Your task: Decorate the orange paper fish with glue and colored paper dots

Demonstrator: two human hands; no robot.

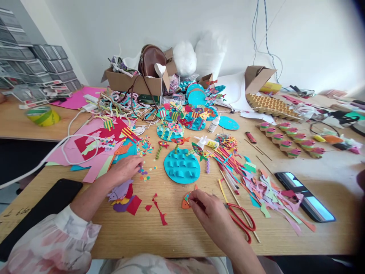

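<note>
An orange paper fish (186, 201) with a green patch and small dots lies on the table near the front. Over its body, the fingertips of my right hand (211, 209) are pinched together and touching it, hiding its rear part. My left hand (127, 169) rests beside loose round paper dots (145, 176), its fingers curled together; anything between them is hidden. Between and beyond the hands sits a blue paper disc (181, 167) with raised looped strips and small fish on its far edge. Red paper scraps (160, 213) lie nearer to me.
Red-handled scissors (242, 220) and a wooden stick lie right of my right hand. Paper offcuts (265, 190) and an open phone case (305, 196) are farther right. Glue bottles (214, 124) stand behind the disc. A black phone (42, 213) lies left, near a white cable (37, 167).
</note>
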